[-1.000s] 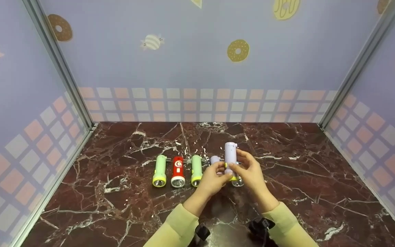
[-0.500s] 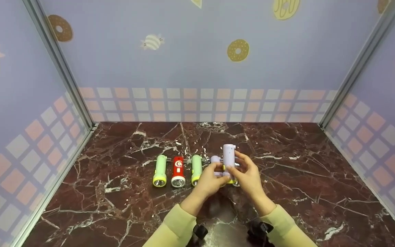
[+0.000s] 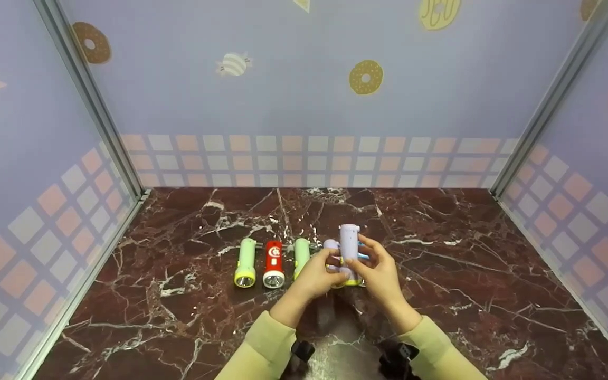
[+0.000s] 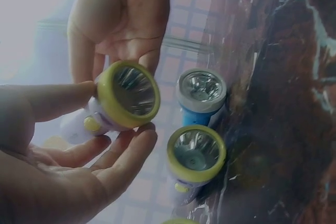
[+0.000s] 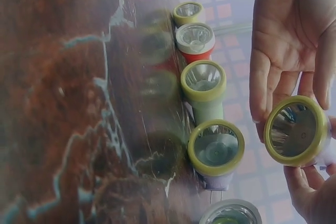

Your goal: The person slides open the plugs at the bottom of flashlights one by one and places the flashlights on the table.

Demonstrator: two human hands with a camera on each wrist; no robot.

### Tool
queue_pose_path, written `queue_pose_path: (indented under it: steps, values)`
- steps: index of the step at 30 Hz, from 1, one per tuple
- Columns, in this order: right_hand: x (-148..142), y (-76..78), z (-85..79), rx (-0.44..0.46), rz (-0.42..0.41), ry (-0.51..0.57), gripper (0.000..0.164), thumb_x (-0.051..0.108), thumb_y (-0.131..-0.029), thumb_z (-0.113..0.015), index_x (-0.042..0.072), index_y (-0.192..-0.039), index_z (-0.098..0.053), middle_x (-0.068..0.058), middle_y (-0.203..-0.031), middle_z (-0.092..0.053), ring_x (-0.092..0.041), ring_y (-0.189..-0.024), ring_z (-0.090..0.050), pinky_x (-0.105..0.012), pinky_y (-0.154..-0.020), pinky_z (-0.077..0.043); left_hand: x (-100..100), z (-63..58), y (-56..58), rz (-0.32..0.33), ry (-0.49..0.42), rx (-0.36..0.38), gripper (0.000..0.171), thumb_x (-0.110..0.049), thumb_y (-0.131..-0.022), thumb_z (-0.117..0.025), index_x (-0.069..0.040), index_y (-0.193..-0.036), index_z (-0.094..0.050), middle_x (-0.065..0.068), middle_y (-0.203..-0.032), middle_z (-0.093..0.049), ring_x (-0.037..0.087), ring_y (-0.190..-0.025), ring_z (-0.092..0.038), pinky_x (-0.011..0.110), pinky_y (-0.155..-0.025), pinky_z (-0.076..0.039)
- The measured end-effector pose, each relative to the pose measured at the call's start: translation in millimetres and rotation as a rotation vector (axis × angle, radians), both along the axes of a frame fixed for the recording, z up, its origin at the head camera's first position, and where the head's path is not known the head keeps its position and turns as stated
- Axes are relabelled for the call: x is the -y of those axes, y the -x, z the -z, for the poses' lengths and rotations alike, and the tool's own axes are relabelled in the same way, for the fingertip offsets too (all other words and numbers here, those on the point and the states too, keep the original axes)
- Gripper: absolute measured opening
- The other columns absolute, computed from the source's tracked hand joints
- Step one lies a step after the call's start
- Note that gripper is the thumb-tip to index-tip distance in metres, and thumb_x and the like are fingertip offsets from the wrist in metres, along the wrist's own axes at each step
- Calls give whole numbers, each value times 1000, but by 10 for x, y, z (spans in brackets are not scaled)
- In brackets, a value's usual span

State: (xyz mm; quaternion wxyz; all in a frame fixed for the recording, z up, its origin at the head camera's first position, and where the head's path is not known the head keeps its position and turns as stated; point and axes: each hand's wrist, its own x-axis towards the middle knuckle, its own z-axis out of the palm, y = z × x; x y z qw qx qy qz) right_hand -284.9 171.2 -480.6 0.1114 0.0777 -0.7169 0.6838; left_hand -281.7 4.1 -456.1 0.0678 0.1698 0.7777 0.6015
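A lilac flashlight [image 3: 349,243] with a yellow-rimmed head is held off the table, its lens end tipped toward me. My left hand [image 3: 314,277] grips it near the head, thumb on one side and fingers on the other, as the left wrist view shows with the flashlight's yellow rim [image 4: 103,94]. From the right, my right hand [image 3: 381,270] pinches the same flashlight's body. Behind both hands a second lilac flashlight [image 3: 330,245] and a blue flashlight [image 4: 197,117] with a grey rim lie partly hidden in the head view.
To the left, a green flashlight [image 3: 247,258], a red flashlight [image 3: 273,258] with a white rim and another green flashlight [image 3: 301,253] continue the row, lenses facing me. Dark red marbled tabletop [image 3: 177,316] lies beneath. Patterned panels [image 3: 304,105] enclose the back and sides.
Both hands have moved slightly left and a little toward me with the lilac flashlight, which has turned a bit. The flashlights in the row have stayed put.
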Motion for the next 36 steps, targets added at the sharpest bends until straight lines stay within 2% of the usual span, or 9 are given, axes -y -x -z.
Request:
queue_pose_path:
  steps: [3,7,14,20,26,31,36]
  values:
    - [7,-6,5,3,-17,2,57,-5,-90,-70,-7,-143,-51,-36,-129,-63,-38,-108,-70,-25,-85,-59,21,-29,2,-15,1,22,58,-3,-87,-71,15,-137,-48,33,-120,-65,47,-108,-69,41,-86,-62]
    - [26,-14,13,7,-24,11,56,-7,-89,-70,-9,-141,-51,-36,-127,-63,-38,-109,-69,-24,-85,-60,25,-40,24,-81,-47,28,62,-10,-91,-70,16,-141,-45,33,-120,-65,45,-108,-69,43,-89,-61]
    - [87,-58,15,-1,-27,-27,55,-6,-87,-74,-9,-139,-55,-31,-129,-62,-33,-112,-67,-24,-89,-58,37,10,109,-203,-154,-102,50,-9,-95,-68,11,-138,-51,32,-126,-64,45,-112,-68,46,-98,-58]
    - [132,-87,42,0,-69,-16,53,-8,-87,-72,-10,-137,-55,-32,-133,-62,-34,-114,-68,-25,-89,-59,44,31,137,-201,-215,-134,53,-5,-90,-74,5,-137,-54,30,-126,-63,40,-109,-67,48,-99,-57]
    - [160,-104,51,2,-108,1,55,-10,-86,-72,-10,-138,-54,-34,-129,-63,-33,-112,-68,-26,-90,-59,62,45,140,-193,-210,-145,53,-2,-86,-77,3,-133,-56,29,-119,-64,32,-99,-68,44,-90,-59]
    - [163,-104,56,5,-116,0,55,-9,-86,-72,-11,-138,-53,-35,-128,-64,-33,-109,-70,-24,-88,-59,83,59,154,-188,-222,-148,50,-1,-84,-78,1,-129,-57,28,-117,-63,27,-95,-67,41,-88,-60]
    - [168,-98,59,6,-118,8,55,-10,-85,-72,-10,-138,-54,-34,-129,-64,-36,-111,-68,-26,-90,-58,98,58,158,-183,-201,-166,48,-2,-84,-79,1,-126,-57,27,-114,-65,25,-92,-68,44,-87,-60]
